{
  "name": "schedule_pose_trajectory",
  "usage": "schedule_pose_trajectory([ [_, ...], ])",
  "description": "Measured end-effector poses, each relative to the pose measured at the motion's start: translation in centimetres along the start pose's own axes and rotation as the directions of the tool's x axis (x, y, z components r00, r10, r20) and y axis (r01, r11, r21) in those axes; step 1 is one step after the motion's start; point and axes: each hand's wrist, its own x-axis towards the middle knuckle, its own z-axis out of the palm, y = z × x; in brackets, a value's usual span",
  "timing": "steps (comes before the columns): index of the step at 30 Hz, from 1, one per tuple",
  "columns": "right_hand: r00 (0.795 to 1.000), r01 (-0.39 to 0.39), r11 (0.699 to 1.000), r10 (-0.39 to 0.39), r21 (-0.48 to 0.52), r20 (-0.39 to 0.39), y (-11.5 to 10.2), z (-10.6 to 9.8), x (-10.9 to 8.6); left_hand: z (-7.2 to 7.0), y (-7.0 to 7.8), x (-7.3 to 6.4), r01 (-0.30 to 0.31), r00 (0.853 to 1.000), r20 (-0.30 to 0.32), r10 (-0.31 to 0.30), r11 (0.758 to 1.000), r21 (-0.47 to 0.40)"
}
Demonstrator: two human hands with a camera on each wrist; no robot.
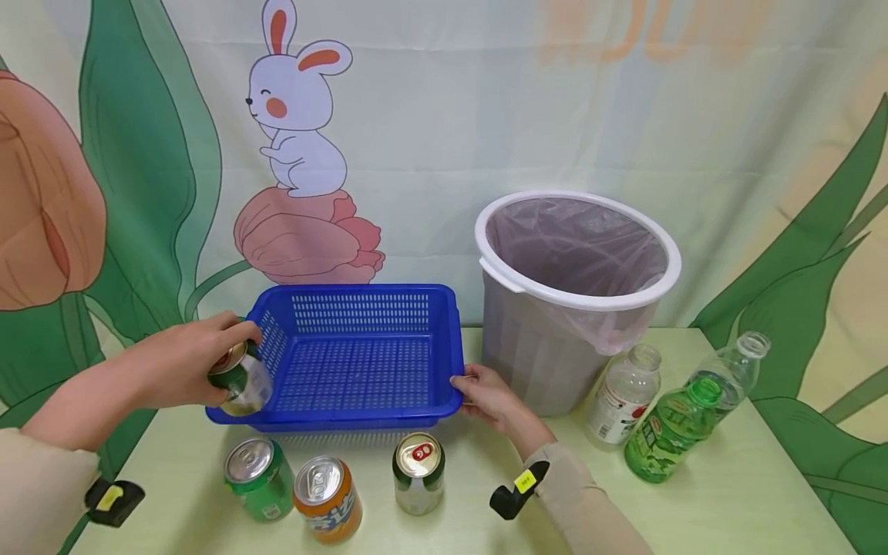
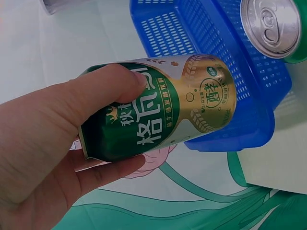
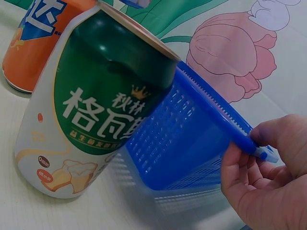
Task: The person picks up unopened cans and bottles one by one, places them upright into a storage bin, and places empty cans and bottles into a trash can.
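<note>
Basket (image 1: pixel 361 378) before you held no cans yet, so work looked barely begun: your right hand (image 1: pixel 489 395) pinched its right end, your left hand (image 1: pixel 194 356) curled round a can (image 1: pixel 248 387) at its left, and three other cans (image 1: pixel 327 499) stood outside.

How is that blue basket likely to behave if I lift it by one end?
The blue basket would probably feel light for its size, since slots riddle its walls and nothing shows lying inside. It's likely fairly stiff: the rim looks straight where the right hand pinches it. Being long, it may tilt toward its unsupported end.
</note>
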Motion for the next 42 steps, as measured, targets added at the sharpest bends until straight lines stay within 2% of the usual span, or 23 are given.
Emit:
schedule_pose_trajectory([
  [18,1.000,-0.014,1.000,0.014,-0.013,-0.009,-0.1,0.1,0.2,0.0,-0.5,2.9,0.021,0.998,0.062,-0.019,0.999,-0.029],
  [23,1.000,-0.009,1.000,0.009,-0.013,-0.012,-0.2,0.1,0.0,0.2,-0.9,3.6,0.046,0.996,0.085,-0.042,0.998,-0.037],
  [28,1.000,-0.013,1.000,0.013,-0.015,-0.010,-0.3,0.1,0.0,0.6,-1.6,4.3,0.078,0.993,0.096,-0.075,0.997,-0.022],
  [35,1.000,-0.006,1.000,0.005,-0.017,0.000,-0.4,-0.1,-0.1,1.1,-2.3,5.3,0.104,0.989,0.108,-0.099,0.993,-0.046],
  [42,1.000,0.002,1.000,-0.002,-0.013,0.006,-0.2,-0.1,0.0,2.0,-2.9,6.2,0.134,0.982,0.136,-0.127,0.990,-0.044],
])
